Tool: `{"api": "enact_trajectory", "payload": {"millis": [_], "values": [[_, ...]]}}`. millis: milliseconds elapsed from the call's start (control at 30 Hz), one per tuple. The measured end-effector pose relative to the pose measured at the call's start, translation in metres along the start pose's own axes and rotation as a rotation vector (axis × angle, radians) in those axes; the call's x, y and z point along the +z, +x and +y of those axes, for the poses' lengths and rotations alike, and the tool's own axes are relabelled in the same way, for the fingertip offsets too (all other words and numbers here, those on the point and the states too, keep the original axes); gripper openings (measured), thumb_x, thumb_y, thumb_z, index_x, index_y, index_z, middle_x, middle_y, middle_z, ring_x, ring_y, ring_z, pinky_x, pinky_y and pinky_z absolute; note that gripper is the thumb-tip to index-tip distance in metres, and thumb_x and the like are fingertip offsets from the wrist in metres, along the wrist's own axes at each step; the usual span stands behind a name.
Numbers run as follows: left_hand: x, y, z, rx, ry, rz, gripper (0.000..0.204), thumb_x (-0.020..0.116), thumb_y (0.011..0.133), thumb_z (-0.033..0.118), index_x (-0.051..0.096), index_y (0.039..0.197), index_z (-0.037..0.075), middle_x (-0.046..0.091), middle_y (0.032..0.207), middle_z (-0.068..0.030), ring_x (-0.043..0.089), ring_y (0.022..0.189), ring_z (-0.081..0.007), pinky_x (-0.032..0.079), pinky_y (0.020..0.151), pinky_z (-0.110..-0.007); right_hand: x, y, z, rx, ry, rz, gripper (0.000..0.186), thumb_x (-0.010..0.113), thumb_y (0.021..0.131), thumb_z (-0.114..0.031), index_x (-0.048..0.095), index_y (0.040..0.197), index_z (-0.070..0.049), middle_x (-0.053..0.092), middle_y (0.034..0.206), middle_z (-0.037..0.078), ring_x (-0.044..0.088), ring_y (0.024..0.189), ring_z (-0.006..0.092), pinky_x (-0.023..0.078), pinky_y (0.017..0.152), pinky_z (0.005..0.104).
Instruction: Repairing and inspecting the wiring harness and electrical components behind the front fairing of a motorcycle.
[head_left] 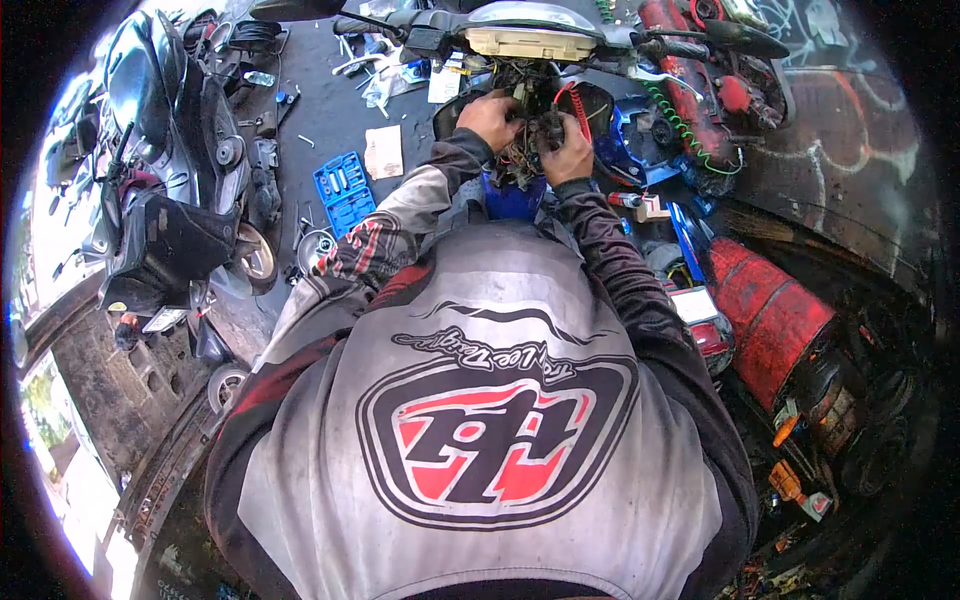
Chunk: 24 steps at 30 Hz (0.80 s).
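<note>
The messy wires (512, 165) are far off in the middle, just nearer than the pale front of the motorbike (530, 42), with a hand on each side. The left hand (488, 121) has bent, partly hidden fingers, so I can't tell if it has hold of anything, and the right hand (568, 152) is half curled by a dark lump (547, 130), maybe pinching it. It seems best to go slow, part the wires softly and not tug, minding the red curly cord (577, 100) close by.
</note>
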<state>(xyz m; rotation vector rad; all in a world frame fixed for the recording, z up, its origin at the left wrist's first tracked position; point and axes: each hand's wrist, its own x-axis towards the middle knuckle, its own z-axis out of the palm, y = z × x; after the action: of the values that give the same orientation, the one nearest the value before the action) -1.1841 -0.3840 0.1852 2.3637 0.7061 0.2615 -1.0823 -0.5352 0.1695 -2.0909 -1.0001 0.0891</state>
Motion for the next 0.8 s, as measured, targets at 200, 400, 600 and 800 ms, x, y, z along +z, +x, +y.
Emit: {"api": "enact_trajectory", "payload": {"millis": [200, 400, 600, 800], "values": [[-0.007, 0.002, 0.0, 0.011, 0.061, -0.057, 0.037, 0.069, 0.076, 0.029, 0.067, 0.105, 0.007, 0.063, 0.107, -0.0142, 0.062, 0.097, -0.0353, 0.05, 0.084, -0.043, 0.004, 0.002, -0.002, -0.091, 0.032, -0.007, 0.05, 0.076, 0.072, -0.017, 0.057, 0.116, -0.004, 0.064, 0.104, 0.019, 0.061, 0.097, 0.0369, 0.049, 0.083, 0.0412], [-0.009, -0.001, 0.005, 0.029, 0.086, -0.13, 0.035, 0.069, 0.077, 0.029, 0.068, 0.108, 0.014, 0.062, 0.109, -0.013, 0.062, 0.096, -0.0346, 0.051, 0.083, -0.043, -0.001, -0.006, -0.005, -0.158, 0.093, -0.01, 0.047, 0.075, 0.075, -0.013, 0.055, 0.117, -0.003, 0.064, 0.101, 0.019, 0.063, 0.095, 0.0369, 0.05, 0.08, 0.0407], [-0.009, 0.002, 0.0, 0.071, 0.115, -0.121, 0.035, 0.069, 0.077, 0.031, 0.068, 0.108, 0.016, 0.062, 0.105, -0.0123, 0.062, 0.094, -0.0355, 0.052, 0.081, -0.043, 0.001, -0.002, -0.006, -0.106, 0.053, -0.024, 0.048, 0.073, 0.075, -0.022, 0.057, 0.117, -0.005, 0.065, 0.101, 0.017, 0.061, 0.093, 0.0373, 0.049, 0.079, 0.0436], [-0.006, 0.006, -0.006, 0.061, 0.096, -0.161, 0.034, 0.067, 0.077, 0.031, 0.068, 0.108, 0.016, 0.063, 0.108, -0.0124, 0.062, 0.096, -0.0352, 0.051, 0.083, -0.043, 0.0, 0.001, -0.006, -0.15, 0.022, -0.02, 0.042, 0.073, 0.076, -0.015, 0.058, 0.114, -0.004, 0.065, 0.096, 0.019, 0.064, 0.09, 0.0366, 0.051, 0.078, 0.0404]]}}
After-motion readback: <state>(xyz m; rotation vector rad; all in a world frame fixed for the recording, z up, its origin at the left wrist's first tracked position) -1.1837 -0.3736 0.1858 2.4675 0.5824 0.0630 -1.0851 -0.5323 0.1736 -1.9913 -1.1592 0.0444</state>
